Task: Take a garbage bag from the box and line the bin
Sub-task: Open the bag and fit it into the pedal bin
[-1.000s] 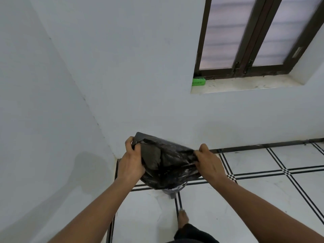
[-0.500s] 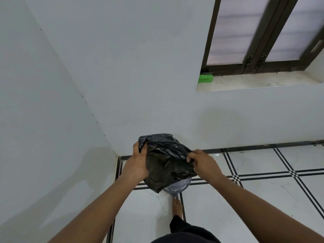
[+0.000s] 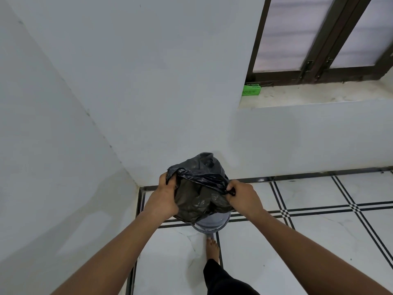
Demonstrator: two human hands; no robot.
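Note:
A crumpled black garbage bag (image 3: 198, 194) hangs between my two hands, its mouth partly spread and puffed up at the top. My left hand (image 3: 162, 198) grips the bag's left edge and my right hand (image 3: 242, 195) pinches its right edge. Directly under the bag stands a small grey bin (image 3: 210, 223) on the floor; only its near rim and wall show, the rest is hidden by the bag. The green garbage bag box (image 3: 251, 89) lies on the left end of the window sill, far above and to the right.
White walls meet in a corner just left of the bin. The window sill (image 3: 319, 96) juts under a dark-framed window. My bare foot (image 3: 212, 248) and dark trouser leg stand right behind the bin on the white tiled floor (image 3: 319, 231).
The view has shifted left and down. The bag's mouth has been drawn more open and billows upward, and more of the bin shows below it. Both hands keep their hold.

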